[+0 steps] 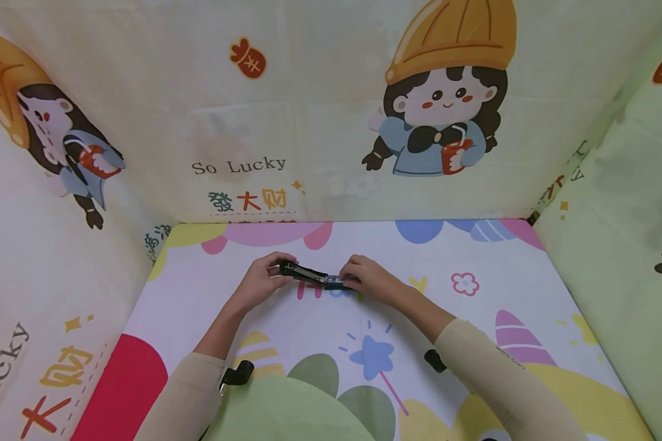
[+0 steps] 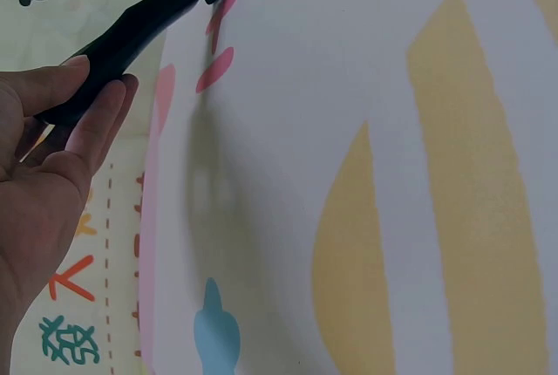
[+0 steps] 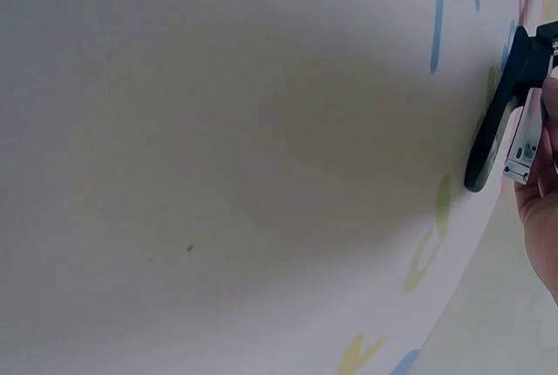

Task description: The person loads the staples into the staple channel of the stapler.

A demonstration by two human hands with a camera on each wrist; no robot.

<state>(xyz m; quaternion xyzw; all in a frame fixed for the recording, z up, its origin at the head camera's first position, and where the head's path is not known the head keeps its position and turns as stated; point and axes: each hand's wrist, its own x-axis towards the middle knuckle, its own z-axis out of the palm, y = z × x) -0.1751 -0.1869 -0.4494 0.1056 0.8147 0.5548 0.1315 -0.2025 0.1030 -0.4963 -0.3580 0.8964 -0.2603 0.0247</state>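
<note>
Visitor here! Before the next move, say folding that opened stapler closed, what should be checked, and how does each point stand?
1. Stapler spread open: ok.
2. Left hand gripping the black top arm: ok.
3. Right fingers off the metal channel: not ok, they touch it.
4. Staples loaded: cannot tell, none can be made out.
5. Black base flat on the tabletop: cannot tell, contact is unclear.

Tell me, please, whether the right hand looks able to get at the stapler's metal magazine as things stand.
Yes, it seems so: the right hand appears to touch the metal magazine, while the left hand holds the opposite end of the opened stapler, leaving this side free.
</note>
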